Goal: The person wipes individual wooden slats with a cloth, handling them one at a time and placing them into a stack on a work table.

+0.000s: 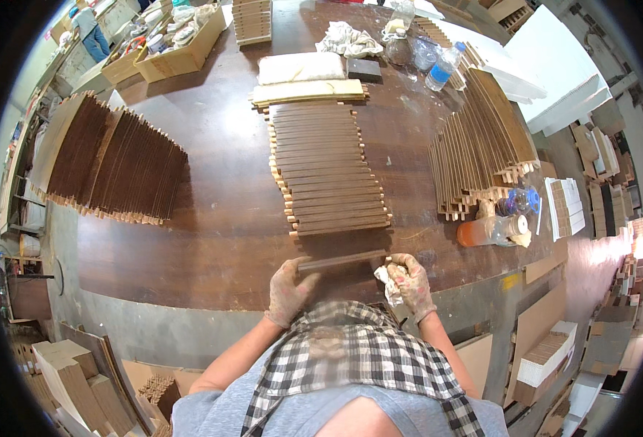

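Note:
A dark brown wooden slat (344, 259), slightly blurred, spans between my two gloved hands at the table's near edge. My left hand (288, 295) is closed on its left end. At the other end, my right hand (412, 288) pinches the slat and also has a crumpled white rag (390, 284) bunched in the fingers. Just beyond lies a long row of similar slats (328, 171), side by side, with pale round pegs sticking out of their ends. Both gloves are stained.
Slat stacks stand on the brown table (212, 262) at left (110, 160) and right (481, 138). Near the right stack lie an orange-liquid bottle (481, 231) and a blue-capped bottle (522, 201). Farther back are a water bottle (445, 67), a cloth (349, 39) and a cardboard box (183, 54).

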Tool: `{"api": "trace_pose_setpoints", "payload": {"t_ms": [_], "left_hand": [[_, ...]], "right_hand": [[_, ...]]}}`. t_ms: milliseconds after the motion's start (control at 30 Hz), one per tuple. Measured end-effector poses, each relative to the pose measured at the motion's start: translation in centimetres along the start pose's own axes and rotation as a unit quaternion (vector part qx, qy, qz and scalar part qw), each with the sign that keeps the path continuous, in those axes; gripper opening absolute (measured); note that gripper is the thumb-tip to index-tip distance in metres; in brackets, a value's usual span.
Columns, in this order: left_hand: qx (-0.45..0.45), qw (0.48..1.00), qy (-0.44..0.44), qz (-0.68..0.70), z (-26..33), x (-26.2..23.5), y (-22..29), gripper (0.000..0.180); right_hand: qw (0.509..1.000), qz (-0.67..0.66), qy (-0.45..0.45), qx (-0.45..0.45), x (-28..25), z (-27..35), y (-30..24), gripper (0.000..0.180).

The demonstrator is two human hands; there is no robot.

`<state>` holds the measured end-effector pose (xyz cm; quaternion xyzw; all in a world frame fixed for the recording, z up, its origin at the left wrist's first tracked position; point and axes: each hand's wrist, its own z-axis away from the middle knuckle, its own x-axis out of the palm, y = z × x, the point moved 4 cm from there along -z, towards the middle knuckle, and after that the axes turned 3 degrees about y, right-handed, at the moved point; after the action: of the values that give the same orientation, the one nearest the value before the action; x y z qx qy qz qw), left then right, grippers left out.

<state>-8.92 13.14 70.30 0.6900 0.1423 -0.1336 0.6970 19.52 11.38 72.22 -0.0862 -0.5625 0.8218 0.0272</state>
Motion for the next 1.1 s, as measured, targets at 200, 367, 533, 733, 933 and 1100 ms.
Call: {"api": "trace_pose_setpoints", "payload": {"t_ms": [200,367,533,733,933,1100], "left_hand": [[-0.149,0.978,-0.111,0.094,0.0,0.8,1.4,0.036],[-0.244,0.939,-0.167,0.173,0.1,2.1,0.5,0.037],[-0.217,0.947,-0.187,0.148,-0.2,2.3,-1.7,0.039],[-0.246,0.925,-0.234,0.173,-0.8,2.2,-2.0,0.039],[-0.264,0.92,-0.233,0.172,-1.0,2.4,-1.6,0.042],[-0.241,0.923,-0.231,0.193,-1.0,2.1,-2.0,0.043]], "right_hand": [[0.974,0.068,0.207,-0.067,-3.2,-0.3,-3.2,0.015],[0.831,0.348,-0.009,-0.434,10.0,1.1,-6.5,0.016],[0.806,0.438,0.042,-0.396,3.4,-3.6,-0.2,0.014],[0.874,0.286,0.203,-0.336,-1.4,-2.4,-3.1,0.025],[0.764,0.469,0.129,-0.424,6.0,0.1,0.5,0.012],[0.861,0.351,0.197,-0.31,-4.8,-2.4,-0.6,0.03]]}}
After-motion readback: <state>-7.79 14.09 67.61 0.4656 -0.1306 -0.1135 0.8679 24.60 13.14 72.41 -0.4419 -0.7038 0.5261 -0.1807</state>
